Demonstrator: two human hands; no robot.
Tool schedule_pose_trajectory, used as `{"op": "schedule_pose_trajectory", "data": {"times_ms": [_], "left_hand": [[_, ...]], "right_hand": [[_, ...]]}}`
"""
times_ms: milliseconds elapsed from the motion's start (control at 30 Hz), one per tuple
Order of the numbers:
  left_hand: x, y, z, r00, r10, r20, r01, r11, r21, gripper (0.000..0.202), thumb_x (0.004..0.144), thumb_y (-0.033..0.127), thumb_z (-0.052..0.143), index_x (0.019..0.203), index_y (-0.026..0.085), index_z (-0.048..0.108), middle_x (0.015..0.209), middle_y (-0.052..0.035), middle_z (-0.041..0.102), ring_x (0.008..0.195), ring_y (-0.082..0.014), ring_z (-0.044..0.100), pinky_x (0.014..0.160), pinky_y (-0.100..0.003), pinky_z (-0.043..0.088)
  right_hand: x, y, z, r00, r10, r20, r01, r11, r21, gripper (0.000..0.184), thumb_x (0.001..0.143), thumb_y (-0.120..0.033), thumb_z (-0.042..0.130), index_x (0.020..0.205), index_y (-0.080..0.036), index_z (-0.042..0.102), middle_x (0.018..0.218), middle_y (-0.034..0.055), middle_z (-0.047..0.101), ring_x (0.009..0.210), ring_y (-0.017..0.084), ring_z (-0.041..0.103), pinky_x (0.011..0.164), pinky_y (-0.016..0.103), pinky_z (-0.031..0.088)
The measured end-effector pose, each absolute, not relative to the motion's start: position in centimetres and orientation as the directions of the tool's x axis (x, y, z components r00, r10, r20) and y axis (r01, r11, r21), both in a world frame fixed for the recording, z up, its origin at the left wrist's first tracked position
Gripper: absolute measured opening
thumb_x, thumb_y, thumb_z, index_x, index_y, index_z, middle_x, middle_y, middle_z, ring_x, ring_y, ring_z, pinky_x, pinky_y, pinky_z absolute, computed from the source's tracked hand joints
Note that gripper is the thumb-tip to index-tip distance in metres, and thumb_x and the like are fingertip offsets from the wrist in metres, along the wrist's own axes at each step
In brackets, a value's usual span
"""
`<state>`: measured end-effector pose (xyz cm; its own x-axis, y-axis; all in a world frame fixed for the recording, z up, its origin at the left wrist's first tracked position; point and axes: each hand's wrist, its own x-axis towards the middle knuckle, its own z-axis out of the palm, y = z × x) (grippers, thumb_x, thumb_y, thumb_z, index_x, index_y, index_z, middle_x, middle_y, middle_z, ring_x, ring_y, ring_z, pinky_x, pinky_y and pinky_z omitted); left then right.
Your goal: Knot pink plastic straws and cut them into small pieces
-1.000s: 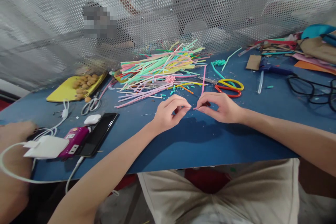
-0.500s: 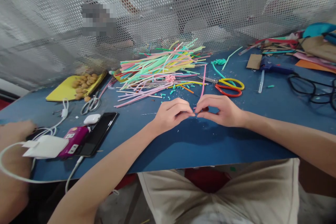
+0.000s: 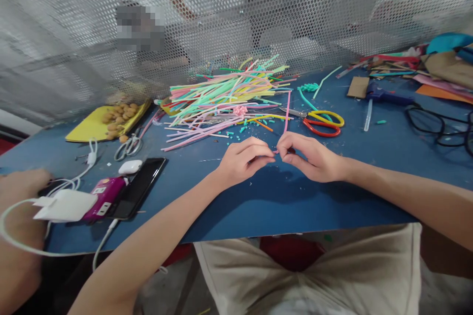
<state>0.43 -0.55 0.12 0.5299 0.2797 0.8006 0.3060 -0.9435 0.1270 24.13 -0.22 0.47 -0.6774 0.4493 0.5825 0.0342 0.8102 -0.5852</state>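
Pinching one thin pink plastic straw (image 3: 287,114) between closed fingers, the left hand (image 3: 242,161) and right hand (image 3: 312,158) meet over the blue desk (image 3: 258,199).

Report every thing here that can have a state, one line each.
left hand, grip shut on near end of pink straw
right hand, grip shut on pink straw
pink straw, pinched by both hands, far end resting on blue table
red-and-yellow scissors, blades closed
phone, screen dark
earbud case, lid shut
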Motion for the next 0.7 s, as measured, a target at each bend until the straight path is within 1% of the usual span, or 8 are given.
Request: {"op": "schedule_pose_trajectory", "data": {"times_ms": [67,167,267,333,433,500,600,700], "left_hand": [[0.3,-0.6,0.1,0.52,0.313,0.795,0.317,-0.935,0.16,0.009,0.09,0.017,0.069,0.099,0.018,0.067,0.091,-0.0052,0.072,0.074,-0.0096,0.065,0.062,-0.019,0.052],[0.1,-0.7,0.0,0.522,0.366,0.77,0.318,-0.922,0.223,0.012,0.09,0.014,0.067,0.102,0.018,0.066,0.096,-0.0057,0.071,0.065,-0.0069,0.059,0.06,-0.019,0.05],[0.1,-1.0,-0.1,0.535,0.382,0.754,0.312,-0.918,0.243,0.014,0.089,0.014,0.066,0.102,0.019,0.065,0.099,-0.0049,0.07,0.061,-0.0056,0.054,0.06,-0.019,0.048],[0.2,-1.1,0.0,0.544,0.382,0.747,0.315,-0.918,0.24,0.015,0.09,0.014,0.064,0.104,0.02,0.064,0.098,-0.0041,0.069,0.062,-0.006,0.054,0.06,-0.019,0.047],[0.2,-1.3,0.3,0.578,0.424,0.698,0.343,-0.902,0.264,0.015,0.094,0.012,0.055,0.106,0.02,0.06,0.093,-0.0033,0.067,0.072,-0.0092,0.058,0.065,-0.02,0.047],[0.1,-1.3,0.3,0.592,0.489,0.641,0.374,-0.871,0.319,0.014,0.097,0.013,0.047,0.106,0.02,0.056,0.092,-0.0029,0.065,0.075,-0.0104,0.059,0.068,-0.022,0.046],[0.0,-1.2,0.2,0.581,0.581,0.57,0.4,-0.814,0.422,0.013,0.102,0.017,0.038,0.105,0.02,0.05,0.093,-0.0023,0.062,0.067,-0.009,0.056,0.067,-0.024,0.045],[-0.2,-1.0,-0.2,0.566,0.621,0.542,0.395,-0.782,0.483,0.014,0.105,0.023,0.032,0.104,0.021,0.047,0.093,-0.0022,0.061,0.063,-0.009,0.053,0.066,-0.025,0.044]], "right_hand": [[24.2,0.1,0.2,-0.647,0.478,0.594,0.041,0.8,-0.599,0.006,0.099,-0.018,0.05,0.096,-0.02,0.054,0.092,0.0043,0.057,0.08,0.015,0.051,0.074,0.03,0.047],[24.3,0.5,-0.1,-0.596,0.511,0.619,0.058,0.796,-0.602,0.004,0.098,-0.019,0.056,0.097,-0.02,0.06,0.092,0.0045,0.062,0.083,0.016,0.056,0.077,0.03,0.047],[24.3,0.7,-0.1,-0.561,0.557,0.612,0.063,0.766,-0.64,0.007,0.097,-0.022,0.059,0.095,-0.02,0.066,0.093,0.0049,0.067,0.084,0.016,0.061,0.079,0.03,0.049],[24.3,0.8,-0.1,-0.552,0.588,0.591,0.049,0.731,-0.681,0.012,0.098,-0.024,0.058,0.095,-0.02,0.068,0.092,0.0049,0.069,0.083,0.016,0.062,0.078,0.03,0.049],[24.3,1.0,-0.1,-0.577,0.616,0.537,0.056,0.685,-0.726,0.024,0.102,-0.028,0.05,0.09,-0.019,0.068,0.085,0.0042,0.069,0.076,0.015,0.061,0.074,0.029,0.049],[24.3,1.1,-0.3,-0.567,0.648,0.508,0.095,0.665,-0.741,0.024,0.101,-0.032,0.051,0.09,-0.019,0.067,0.085,0.0042,0.068,0.076,0.015,0.061,0.072,0.029,0.049],[24.2,1.3,-0.6,-0.522,0.708,0.476,0.135,0.619,-0.774,0.019,0.098,-0.036,0.058,0.096,-0.019,0.067,0.089,0.005,0.069,0.079,0.016,0.062,0.071,0.029,0.05],[24.2,1.4,-0.7,-0.541,0.725,0.426,0.121,0.568,-0.814,0.025,0.101,-0.037,0.052,0.095,-0.018,0.069,0.086,0.0046,0.07,0.073,0.014,0.062,0.067,0.028,0.05]]}}
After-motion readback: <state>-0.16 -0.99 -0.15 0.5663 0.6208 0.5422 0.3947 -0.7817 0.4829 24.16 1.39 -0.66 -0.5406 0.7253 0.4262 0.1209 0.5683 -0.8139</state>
